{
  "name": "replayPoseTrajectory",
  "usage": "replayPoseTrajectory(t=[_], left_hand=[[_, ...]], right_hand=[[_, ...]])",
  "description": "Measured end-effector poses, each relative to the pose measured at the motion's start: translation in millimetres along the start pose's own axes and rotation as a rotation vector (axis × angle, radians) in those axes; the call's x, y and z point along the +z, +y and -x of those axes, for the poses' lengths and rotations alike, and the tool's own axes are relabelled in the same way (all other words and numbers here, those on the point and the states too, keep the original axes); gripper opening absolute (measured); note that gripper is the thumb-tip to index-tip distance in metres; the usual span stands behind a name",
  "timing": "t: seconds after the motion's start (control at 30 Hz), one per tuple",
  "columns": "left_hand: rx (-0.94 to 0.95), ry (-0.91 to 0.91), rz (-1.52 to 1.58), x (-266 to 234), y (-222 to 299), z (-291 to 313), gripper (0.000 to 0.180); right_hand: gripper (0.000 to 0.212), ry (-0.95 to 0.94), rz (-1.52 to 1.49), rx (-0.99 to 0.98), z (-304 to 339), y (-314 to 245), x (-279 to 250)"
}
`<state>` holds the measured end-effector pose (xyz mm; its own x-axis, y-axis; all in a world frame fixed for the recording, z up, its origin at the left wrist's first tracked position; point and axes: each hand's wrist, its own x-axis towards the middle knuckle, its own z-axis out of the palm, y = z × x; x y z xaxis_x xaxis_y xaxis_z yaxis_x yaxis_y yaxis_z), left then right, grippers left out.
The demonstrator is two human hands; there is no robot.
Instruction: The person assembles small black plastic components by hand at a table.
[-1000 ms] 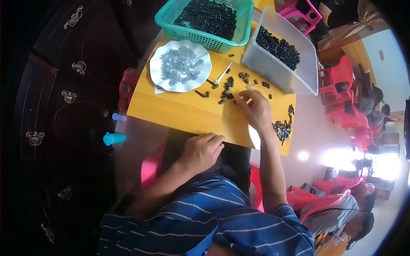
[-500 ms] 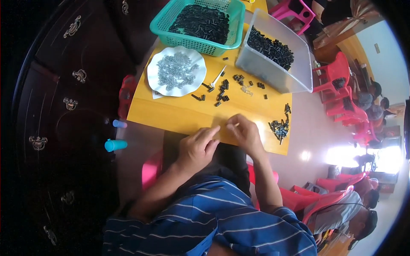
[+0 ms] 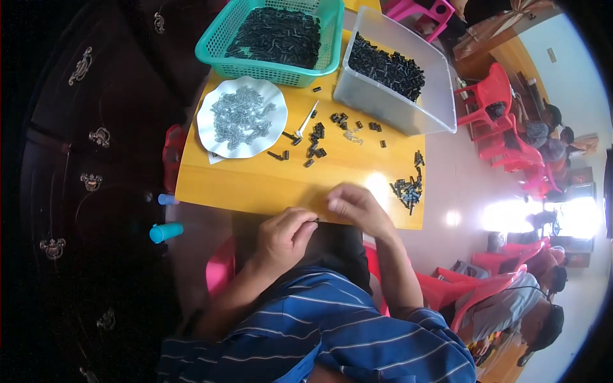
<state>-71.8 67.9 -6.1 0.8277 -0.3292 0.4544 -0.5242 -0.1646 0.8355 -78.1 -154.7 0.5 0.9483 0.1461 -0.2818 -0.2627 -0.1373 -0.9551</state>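
Note:
My left hand is at the table's near edge, thumb and forefinger pinched on a small black plastic piece whose end just shows. Close on its right, my right hand hovers over the edge with fingers curled toward the thumb. Whatever lies between those fingertips is too small or hidden to make out. Beyond the hands lie loose black pieces, a few clear bits and a white pointed tool. Near the table's right edge is a pile of dark assembled-looking pieces.
A white scalloped plate of clear small parts stands at left on the yellow table. Behind are a green basket and a clear bin, both full of black pieces. Red chairs and other people are at right.
My left thumb and forefinger have come together, and a black piece now shows at their tips. My right hand has shifted slightly, its fingers curling differently. The whole view has shifted a little.

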Motion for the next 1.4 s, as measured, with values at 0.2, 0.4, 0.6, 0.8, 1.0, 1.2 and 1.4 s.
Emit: replayPoseTrajectory(t=[0.2,0.4,0.6,0.8,1.0,1.2,1.4], left_hand=[[-0.392,0.034,0.322,-6,-1,2,0.011],[-0.525,0.008,0.535,-11,-9,8,0.013],[-0.598,0.023,0.611,-14,-4,3,0.011],[-0.665,0.038,0.675,-16,-3,-1,0.010],[-0.649,0.007,0.670,-17,-5,1,0.012],[-0.632,0.000,0.664,-19,-5,2,0.014],[-0.618,0.014,0.684,-17,-5,3,0.013]], right_hand=[[0.017,0.640,0.646,-0.165,-48,-3,-55],[0.021,0.694,0.862,-0.159,-75,-4,-61],[0.017,0.728,0.914,-0.250,-84,9,-63],[0.012,0.704,0.912,-0.193,-82,5,-63],[0.016,0.690,0.908,-0.159,-82,-1,-66],[0.013,0.679,0.742,-0.151,-70,-12,-59],[0.012,0.644,0.740,-0.237,-69,0,-68]])
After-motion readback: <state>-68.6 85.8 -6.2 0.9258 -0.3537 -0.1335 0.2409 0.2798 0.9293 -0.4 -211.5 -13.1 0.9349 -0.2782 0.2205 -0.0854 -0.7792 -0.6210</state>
